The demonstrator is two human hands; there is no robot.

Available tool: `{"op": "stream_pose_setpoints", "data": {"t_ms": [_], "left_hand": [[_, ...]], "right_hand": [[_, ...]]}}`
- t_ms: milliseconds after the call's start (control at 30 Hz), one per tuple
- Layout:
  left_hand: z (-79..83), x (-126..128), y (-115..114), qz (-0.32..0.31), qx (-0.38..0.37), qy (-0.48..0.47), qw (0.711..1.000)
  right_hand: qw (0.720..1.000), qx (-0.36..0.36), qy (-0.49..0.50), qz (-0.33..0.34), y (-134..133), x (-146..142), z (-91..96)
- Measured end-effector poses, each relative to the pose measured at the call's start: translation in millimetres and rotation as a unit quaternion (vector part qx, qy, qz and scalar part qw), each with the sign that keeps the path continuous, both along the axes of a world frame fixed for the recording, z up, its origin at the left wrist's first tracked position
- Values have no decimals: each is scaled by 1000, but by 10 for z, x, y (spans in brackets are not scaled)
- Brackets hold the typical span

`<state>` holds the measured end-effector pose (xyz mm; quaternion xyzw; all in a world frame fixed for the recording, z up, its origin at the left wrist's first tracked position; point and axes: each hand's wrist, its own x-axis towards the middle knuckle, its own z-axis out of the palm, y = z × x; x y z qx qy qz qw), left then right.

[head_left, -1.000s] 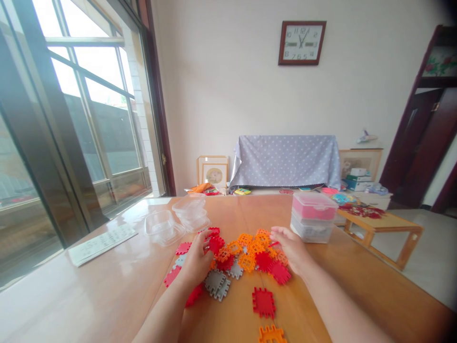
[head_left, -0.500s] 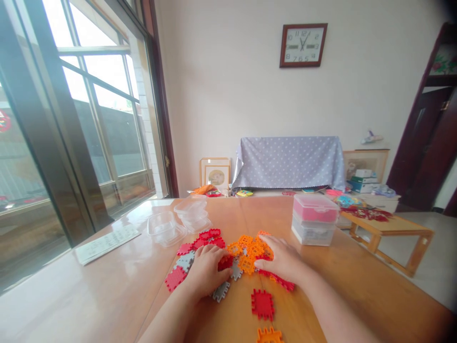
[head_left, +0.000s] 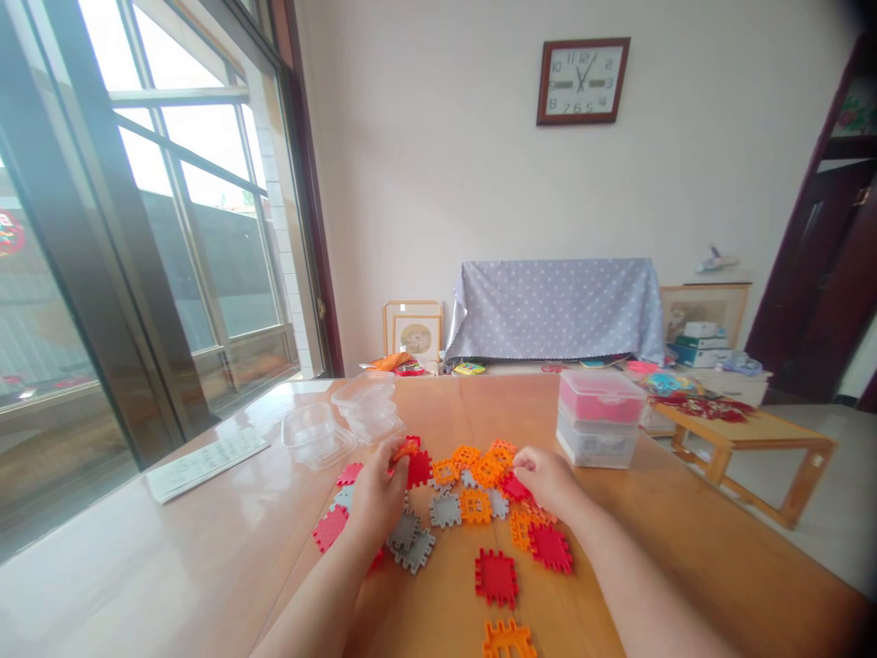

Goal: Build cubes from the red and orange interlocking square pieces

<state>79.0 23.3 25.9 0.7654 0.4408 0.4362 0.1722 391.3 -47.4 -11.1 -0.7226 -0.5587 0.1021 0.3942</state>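
A scatter of flat notched plastic tiles [head_left: 472, 503] in red, orange and grey lies on the wooden table [head_left: 206, 567] before me. My left hand [head_left: 376, 498] is raised a little over the pile's left side, fingers pinched on an orange tile [head_left: 404, 450]. My right hand [head_left: 548, 480] rests on the pile's right side, fingertips closed on a red tile [head_left: 513, 487]. A single red tile [head_left: 494, 578] and an orange tile [head_left: 508, 640] lie nearer me, apart from the pile.
Clear plastic tubs [head_left: 316, 436] and lids [head_left: 366, 408] sit at the left rear of the pile. A stacked lidded box, pink over clear [head_left: 599, 419], stands at the right rear. A printed sheet [head_left: 206, 464] lies far left. A low wooden table [head_left: 746, 439] stands beyond the right edge.
Both hands were lying flat on the pile, spreading it. Now the left hand has lifted with an orange tile, the right has drawn back onto a red tile, and the tiles lie more spread out.
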Motion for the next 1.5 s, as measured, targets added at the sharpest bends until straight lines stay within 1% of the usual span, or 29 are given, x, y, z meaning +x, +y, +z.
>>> {"op": "stream_pose_setpoints", "data": {"t_ms": [67, 100, 167, 233, 267, 300, 333, 367, 433, 467, 533, 567, 600, 667, 800, 933, 1067, 1167, 1233, 1367, 1433, 1500], "left_hand": [[-23, -2, 36, 5, -21, -27, 999], [-23, -5, 43, 15, -20, -23, 999], [15, -13, 14, 43, 10, 10, 999], [111, -5, -100, 40, 50, 55, 996], [177, 11, -192, 10, 53, 73, 996], [248, 37, -304, -41, 42, 89, 994], [319, 73, -433, -106, 23, 108, 988], [383, 117, -570, -178, 10, 130, 975], [470, 219, -838, -316, 0, 198, 928], [488, 271, -952, -363, 3, 226, 904], [475, 360, -1113, -414, 18, 256, 873], [451, 392, -1156, -421, 24, 264, 868], [422, 414, -1176, -420, 27, 272, 865], [363, 431, -1162, -399, 21, 289, 870], [285, 424, -1040, -342, -2, 310, 887], [253, 428, -920, -305, 12, 314, 899], [256, 418, -835, -258, 27, 331, 907], [285, 399, -802, -226, 49, 320, 919], [311, 389, -796, -219, 62, 301, 926], [356, 384, -801, -231, 79, 253, 936], [361, 390, -800, -243, 91, 230, 938], [351, 403, -793, -251, 98, 208, 940]], "right_hand": [[1000, 10, 14, -9, 12, 21, -7], [1000, 15, 20, -9, 12, 32, -2], [999, 29, 30, -6, 5, 52, 22], [998, 41, 40, -8, -9, 67, 57], [998, 45, 44, -13, -18, 70, 77], [998, 49, 47, -20, -27, 69, 98], [997, 52, 48, -26, -36, 65, 119], [997, 56, 49, -29, -46, 57, 140], [996, 64, 50, -27, -66, 39, 179], [996, 67, 50, -24, -76, 31, 195], [996, 73, 51, -23, -92, 29, 214], [996, 75, 51, -27, -98, 36, 218], [995, 76, 51, -32, -101, 49, 219], [995, 74, 53, -41, -100, 90, 214], [990, 90, 73, -74, -101, 189, 218], [981, 123, 96, -114, -147, 228, 279], [968, 166, 110, -150, -196, 226, 343], [949, 214, 138, -188, -196, 264, 364], [928, 260, 156, -217, -180, 322, 371], [871, 355, 203, -272, -160, 489, 381], [851, 374, 228, -288, -172, 577, 385], [838, 382, 244, -303, -196, 664, 388]]}}
